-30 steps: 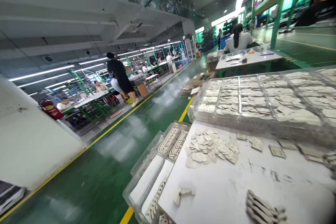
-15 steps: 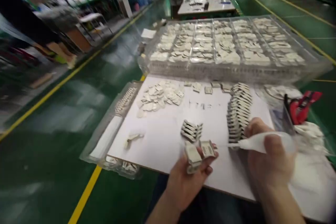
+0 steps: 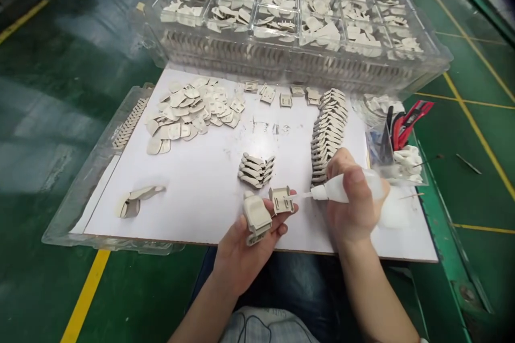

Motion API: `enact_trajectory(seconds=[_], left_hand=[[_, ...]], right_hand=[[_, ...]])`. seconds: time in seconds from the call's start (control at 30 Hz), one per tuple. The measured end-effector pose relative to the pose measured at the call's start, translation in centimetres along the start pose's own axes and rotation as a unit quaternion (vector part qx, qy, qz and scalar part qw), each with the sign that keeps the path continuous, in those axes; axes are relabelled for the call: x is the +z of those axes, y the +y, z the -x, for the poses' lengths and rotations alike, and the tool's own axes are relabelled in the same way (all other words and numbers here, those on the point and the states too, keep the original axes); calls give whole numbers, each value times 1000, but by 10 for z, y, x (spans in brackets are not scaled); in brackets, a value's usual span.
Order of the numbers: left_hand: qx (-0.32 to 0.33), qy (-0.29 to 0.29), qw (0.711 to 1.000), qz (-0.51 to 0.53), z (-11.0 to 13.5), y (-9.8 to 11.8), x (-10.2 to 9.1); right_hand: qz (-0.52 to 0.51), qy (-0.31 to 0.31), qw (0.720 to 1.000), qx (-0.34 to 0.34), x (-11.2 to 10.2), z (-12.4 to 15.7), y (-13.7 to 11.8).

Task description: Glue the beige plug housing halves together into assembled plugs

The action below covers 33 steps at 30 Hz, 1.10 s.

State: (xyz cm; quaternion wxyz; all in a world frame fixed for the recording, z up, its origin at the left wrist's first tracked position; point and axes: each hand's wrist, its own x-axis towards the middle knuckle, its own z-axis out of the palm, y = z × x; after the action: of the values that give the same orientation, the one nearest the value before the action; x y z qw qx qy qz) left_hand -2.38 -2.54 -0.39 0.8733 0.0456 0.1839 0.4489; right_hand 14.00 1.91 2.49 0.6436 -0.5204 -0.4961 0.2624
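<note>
My left hand [image 3: 249,246] holds two beige plastic pieces above the front edge of the white board [image 3: 201,209]. One is a small seat-shaped part [image 3: 257,213], upright near the thumb; the other is a slotted bracket [image 3: 282,201] resting on the fingertips. Gripped in my right hand [image 3: 354,198] is a white squeeze bottle [image 3: 338,187] lying sideways. Its thin clear nozzle points left, with the tip at the slotted bracket. Just beyond my left hand sits a short stack of seat-shaped parts [image 3: 256,170]. A long row of similar parts [image 3: 329,128] runs behind my right hand.
Flat beige pieces [image 3: 193,107] lie piled at the board's back left, with several slotted brackets [image 3: 285,99] along the back. A stack of clear compartment trays [image 3: 277,37] stands behind. Red-handled cutters [image 3: 410,126] sit at the right; a single part [image 3: 139,201] lies front left.
The view has tilted down and shifted right. The nozzle tip has come from beside the bracket to its slotted face. Both hands keep their hold.
</note>
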Motion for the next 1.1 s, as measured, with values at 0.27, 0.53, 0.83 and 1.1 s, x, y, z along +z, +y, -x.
enact_trajectory(seconds=[0.27, 0.53, 0.83, 1.1], left_hand=[[-7, 12, 1000, -20, 3, -1, 0], [-5, 9, 1000, -21, 2, 0, 2], [1, -5, 1000, -17, 2, 0, 3], [5, -15, 1000, -4, 1, 1, 3]], right_hand=[[42, 8, 999, -20, 1, -1, 2], [48, -4, 999, -21, 0, 0, 2], [16, -4, 1000, -8, 0, 2, -1], [-4, 25, 999, -30, -5, -2, 3]])
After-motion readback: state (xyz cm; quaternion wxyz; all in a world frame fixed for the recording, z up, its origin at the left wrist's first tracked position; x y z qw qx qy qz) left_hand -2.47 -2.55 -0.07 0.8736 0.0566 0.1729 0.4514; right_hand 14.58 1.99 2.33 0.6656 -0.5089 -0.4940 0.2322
